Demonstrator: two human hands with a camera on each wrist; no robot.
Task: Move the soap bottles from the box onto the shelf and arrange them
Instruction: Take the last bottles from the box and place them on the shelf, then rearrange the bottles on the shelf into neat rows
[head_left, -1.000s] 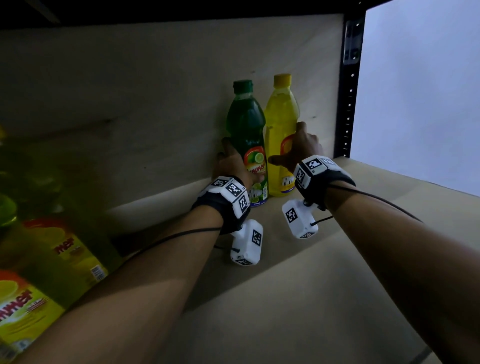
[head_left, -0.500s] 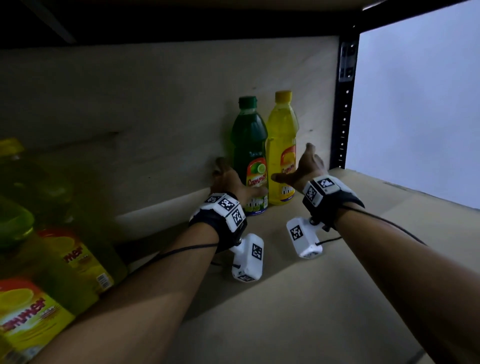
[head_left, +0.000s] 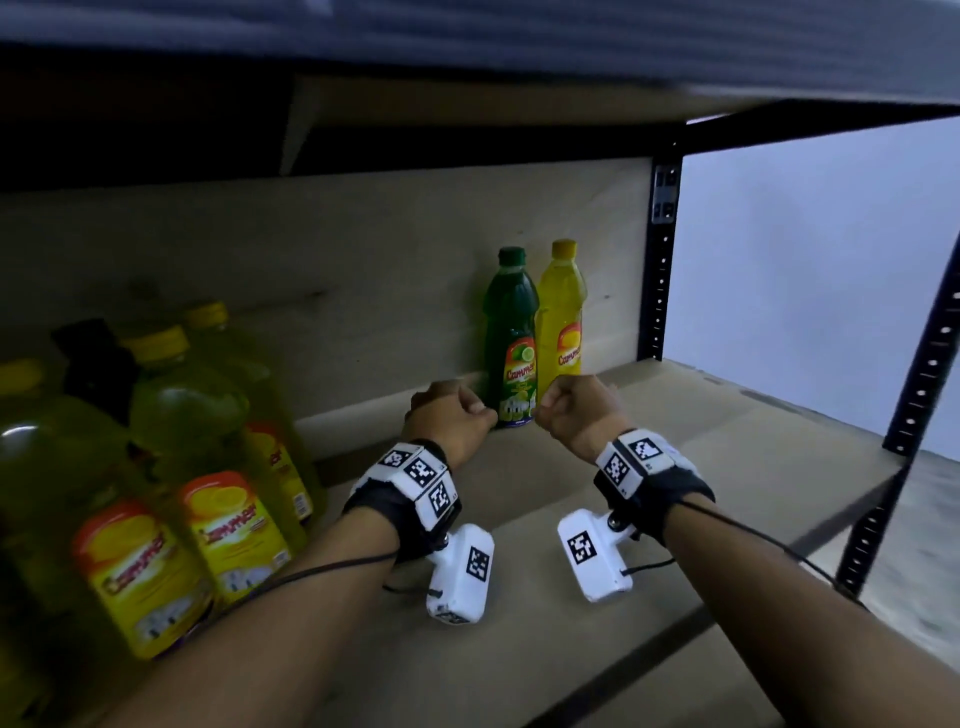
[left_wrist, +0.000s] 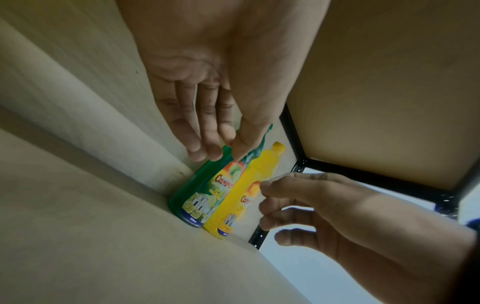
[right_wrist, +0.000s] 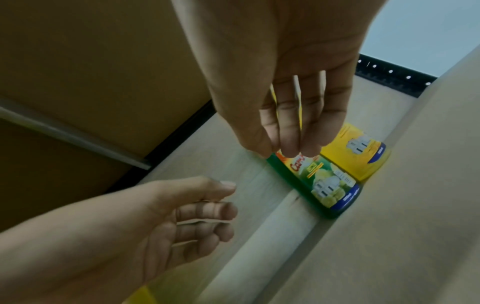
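A green soap bottle (head_left: 511, 332) and a yellow soap bottle (head_left: 563, 312) stand upright side by side against the back board, on the shelf (head_left: 737, 467). My left hand (head_left: 452, 410) hovers just left of and in front of the green bottle (left_wrist: 197, 197), fingers loosely curled and holding nothing. Just in front of the yellow bottle (left_wrist: 249, 185), my right hand (head_left: 574, 410) hangs relaxed and empty. In the right wrist view its fingers (right_wrist: 291, 127) hang apart from the green bottle (right_wrist: 324, 185) and yellow bottle (right_wrist: 361, 158). The box is out of view.
Several large yellow soap bottles (head_left: 171, 493) crowd the left end of the shelf. A black perforated post (head_left: 662, 270) stands right of the two bottles and another post (head_left: 924, 374) at the front right. The upper shelf (head_left: 467, 57) hangs low overhead.
Both hands have let go of the two bottles and drawn back toward me, fingers now loosely curled. The view has pulled back and now takes in the upper shelf.
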